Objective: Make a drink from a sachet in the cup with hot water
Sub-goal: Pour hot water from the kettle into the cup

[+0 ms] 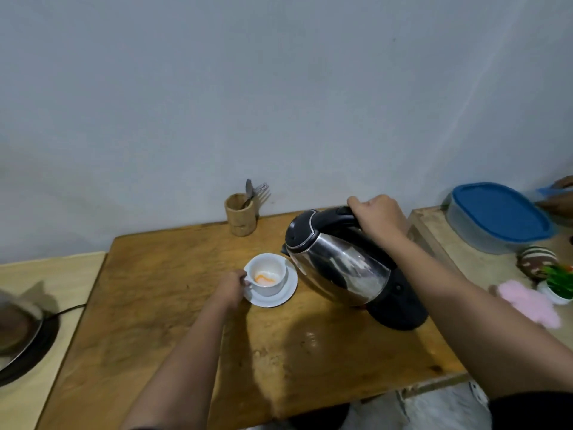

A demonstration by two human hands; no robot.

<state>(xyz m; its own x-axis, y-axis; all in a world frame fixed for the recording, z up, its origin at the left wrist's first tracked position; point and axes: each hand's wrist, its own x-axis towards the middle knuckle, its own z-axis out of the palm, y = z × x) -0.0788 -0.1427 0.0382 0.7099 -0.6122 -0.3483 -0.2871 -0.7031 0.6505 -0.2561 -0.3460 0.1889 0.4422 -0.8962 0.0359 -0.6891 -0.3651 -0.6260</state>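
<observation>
A white cup (269,279) stands on a white saucer (286,293) in the middle of the wooden table (173,305). Orange and pale powder lies in the cup's bottom. My left hand (231,288) grips the cup's handle from the left. My right hand (379,217) is closed on the black handle of a steel electric kettle (338,265). The kettle is tilted to the left, with its spout just above the cup's right rim. Its black base (403,308) sits under and behind it. No sachet is in view.
A wooden holder (240,218) with a spoon and fork stands by the wall. At left a dark hotplate (28,346) carries a metal pan. At right are a blue-lidded container (499,215), a pink cloth (527,302), a small potted plant (558,283) and another person's hand (558,200).
</observation>
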